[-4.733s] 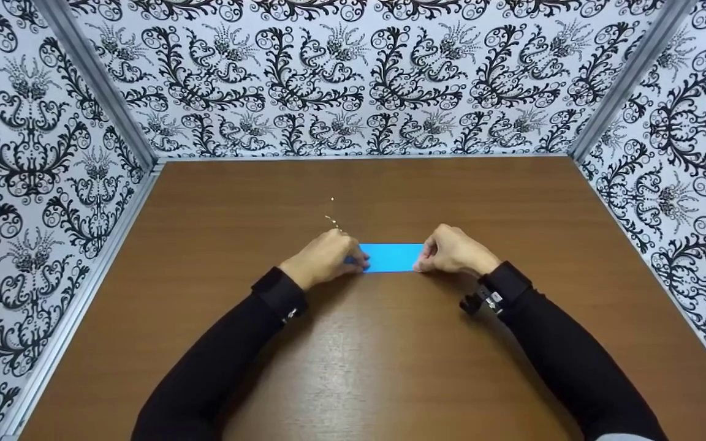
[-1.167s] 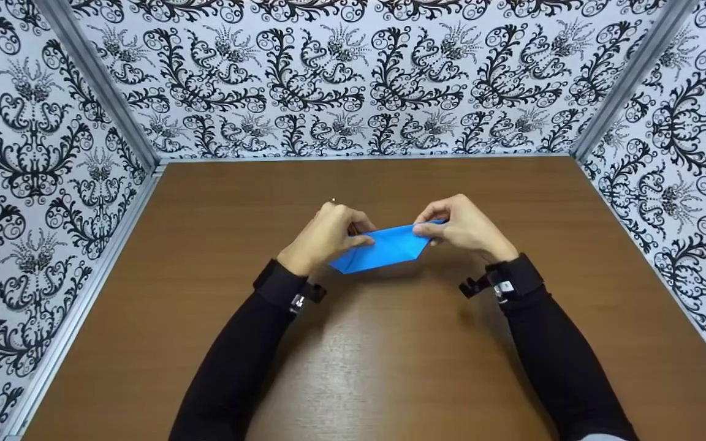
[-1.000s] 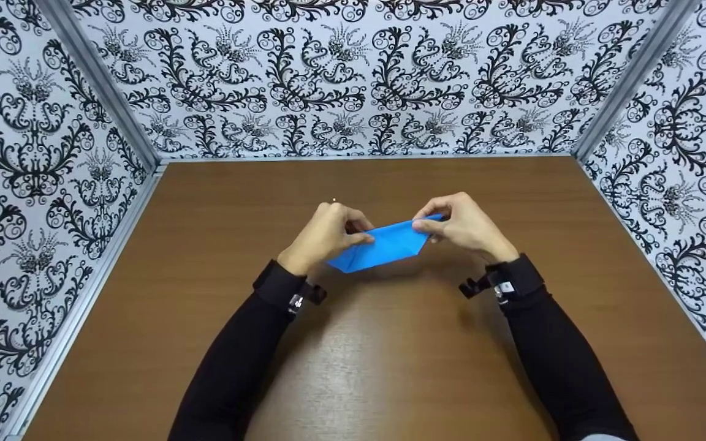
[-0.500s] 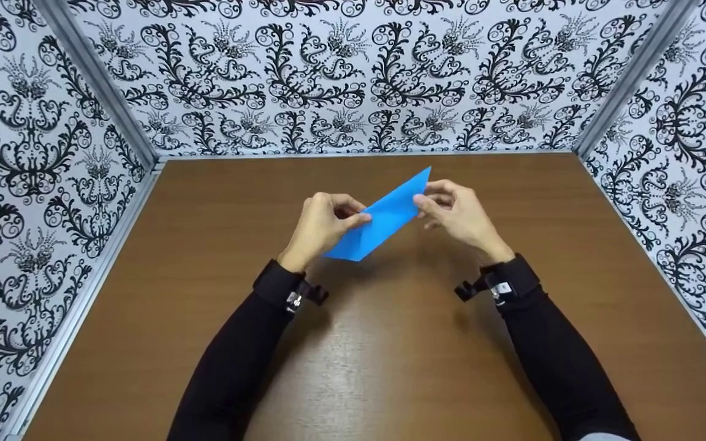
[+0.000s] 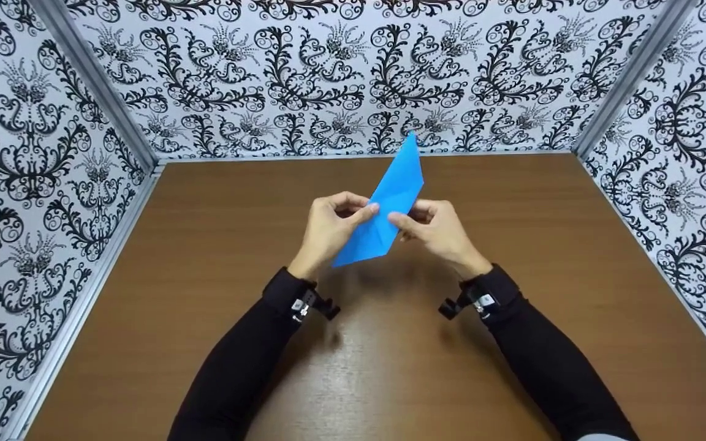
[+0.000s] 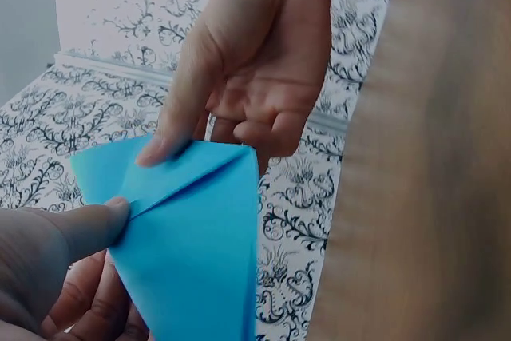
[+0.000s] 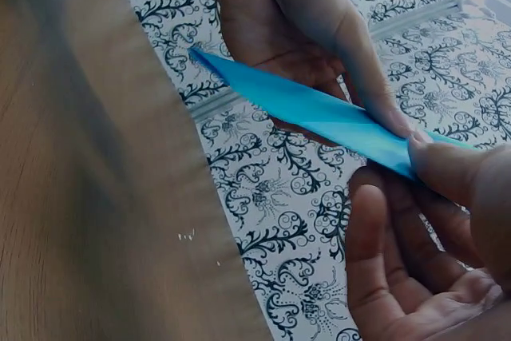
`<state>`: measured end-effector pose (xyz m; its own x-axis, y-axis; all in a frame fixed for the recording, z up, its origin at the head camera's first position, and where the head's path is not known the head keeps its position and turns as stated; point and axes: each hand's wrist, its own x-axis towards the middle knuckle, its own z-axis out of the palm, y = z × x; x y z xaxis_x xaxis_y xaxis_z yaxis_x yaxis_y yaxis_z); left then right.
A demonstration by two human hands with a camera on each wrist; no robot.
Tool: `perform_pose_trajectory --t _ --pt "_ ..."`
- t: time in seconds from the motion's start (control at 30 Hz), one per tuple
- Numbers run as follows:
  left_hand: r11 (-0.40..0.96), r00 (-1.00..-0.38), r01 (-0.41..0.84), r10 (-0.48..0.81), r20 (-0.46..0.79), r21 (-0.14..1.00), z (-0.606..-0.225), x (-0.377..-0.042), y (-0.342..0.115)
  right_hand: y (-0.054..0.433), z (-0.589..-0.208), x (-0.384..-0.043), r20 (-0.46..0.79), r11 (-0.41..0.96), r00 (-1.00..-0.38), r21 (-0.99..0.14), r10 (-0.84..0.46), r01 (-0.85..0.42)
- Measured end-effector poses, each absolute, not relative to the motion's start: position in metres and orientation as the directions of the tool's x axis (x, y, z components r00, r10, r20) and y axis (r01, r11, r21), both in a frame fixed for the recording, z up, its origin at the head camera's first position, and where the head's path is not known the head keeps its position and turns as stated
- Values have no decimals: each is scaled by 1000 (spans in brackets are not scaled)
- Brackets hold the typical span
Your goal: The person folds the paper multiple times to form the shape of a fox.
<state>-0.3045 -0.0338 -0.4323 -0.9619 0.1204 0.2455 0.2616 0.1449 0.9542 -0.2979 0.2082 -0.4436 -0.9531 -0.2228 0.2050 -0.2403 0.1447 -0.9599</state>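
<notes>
A folded sheet of blue paper (image 5: 401,177) is held up over the table, tilted, with a pointed corner at the top. My left hand (image 5: 327,229) pinches its left edge, thumb on the near face and fingers behind. On the opposite edge my right hand (image 5: 442,236) pinches it a little lower, thumb in front. A diagonal flap crosses the blue paper (image 6: 196,253) in the left wrist view. Seen from the right wrist, the paper (image 7: 311,113) is almost edge-on, and both thumbs lie close together on it. The fingers behind the sheet are partly hidden.
The brown wooden table (image 5: 353,367) lies under both hands. Walls with black floral patterns (image 5: 328,67) close it in at the back and sides, with grey metal strips (image 5: 98,86) at the corners. Each wrist wears a dark strap with a small camera (image 5: 313,305).
The paper, low and level at first, has been lifted and turned until its right end points upward. The right hand has shifted its hold down the edge, closer to the left hand.
</notes>
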Motion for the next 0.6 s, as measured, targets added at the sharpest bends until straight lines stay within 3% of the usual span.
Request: perform_pose_trajectory --t 0.2,0.6 --pt "41 -965 216 162 207 976 -431 -303 -30 208 -440 -297 231 95 -961 -964 -149 -247" --pt "68 -944 221 266 196 973 -432 -302 -34 213 -435 -295 225 88 -957 -966 -182 -244"
